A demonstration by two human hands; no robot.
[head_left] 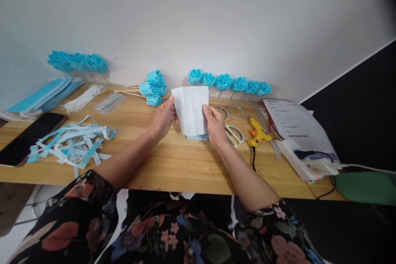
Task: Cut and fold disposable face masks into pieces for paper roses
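I hold a pleated face mask sheet (192, 109), white side toward me, upright above the wooden table (173, 161). My left hand (163, 117) pinches its left edge and my right hand (214, 123) grips its right edge. A thin blue edge shows at the sheet's bottom. Blue roses made of mask material lie behind it: a small bunch on sticks (153, 87) to the left and a row (229, 82) along the wall to the right.
White scissors (233, 132) and a yellow glue gun (258, 133) lie right of my hands, then papers (293, 123) and a power strip (306, 163). On the left are blue strips (72, 142), a phone (26, 138), stacked masks (43, 97), ear loops (83, 99) and more roses (77, 62).
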